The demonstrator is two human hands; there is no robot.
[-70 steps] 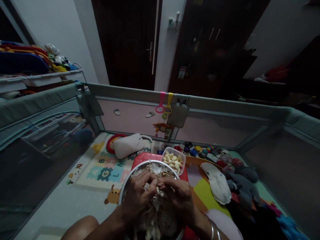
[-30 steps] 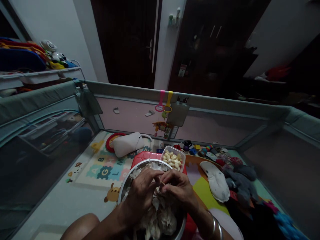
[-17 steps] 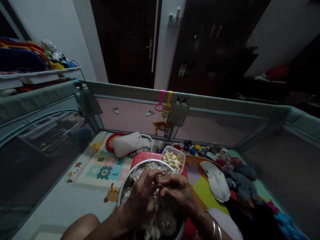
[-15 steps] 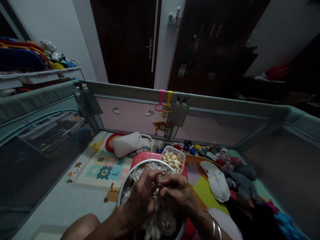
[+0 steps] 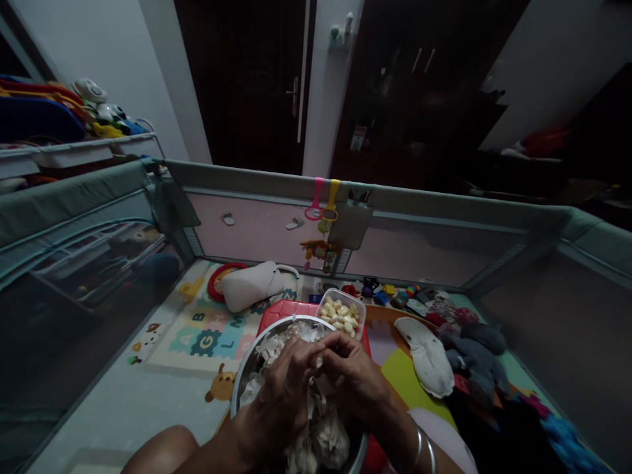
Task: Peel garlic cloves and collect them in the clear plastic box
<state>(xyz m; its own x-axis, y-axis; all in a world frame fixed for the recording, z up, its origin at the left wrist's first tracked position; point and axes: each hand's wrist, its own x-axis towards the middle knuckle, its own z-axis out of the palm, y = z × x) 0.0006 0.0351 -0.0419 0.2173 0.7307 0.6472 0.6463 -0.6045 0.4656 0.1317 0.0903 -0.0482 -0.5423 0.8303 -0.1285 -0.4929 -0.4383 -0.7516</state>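
Observation:
Over a round metal bowl [image 5: 237, 382], my left hand [image 5: 284, 378] and my right hand [image 5: 353, 368] meet with their fingertips pinched together. A small pale garlic clove [image 5: 318, 361] shows between them, mostly covered by the fingers. Papery garlic skins [image 5: 269, 349] fill the far side of the bowl, and a whole garlic bulb [image 5: 330, 441] lies under my wrists. Just beyond the bowl, a clear plastic box [image 5: 364, 315] holds several peeled garlic cloves [image 5: 340, 315]. Bowl and box rest on a red stool or small table [image 5: 284, 308].
A playpen fence [image 5: 419, 197] surrounds the play mat [image 5: 162, 395]. At left lies a white pillow-like item [image 5: 251, 286]. On the right are a spotted white cushion [image 5: 425, 359], a grey plush toy [image 5: 476, 362] and several small toys. My knee [image 5: 160, 451] shows at lower left.
My right fingers have shifted slightly up and curled in closer to my left hand. The pale clove now shows between the fingertips. The bowl and box stay in place.

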